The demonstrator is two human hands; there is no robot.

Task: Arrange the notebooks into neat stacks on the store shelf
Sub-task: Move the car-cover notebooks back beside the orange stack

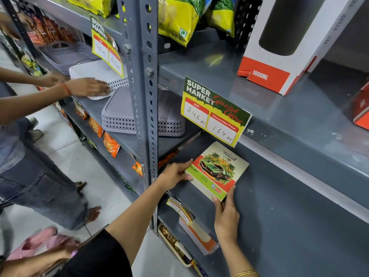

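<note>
Head view shows 1 notebook stack [216,171] squared on the shelf [289,206], left hand [175,173] and right hand [226,214] gripping its edges; no others visible.

Lower notebooks [199,185] hidden beneath the top cover, count unclear, white bottle box [287,43] cut off at top edge, pink blurred object [38,241] bottom left

Bare grey shelf [299,206] lay open right of the notebook stack [216,171]; the price card [214,111] overhung it, upright post [146,96] blocked left.
</note>
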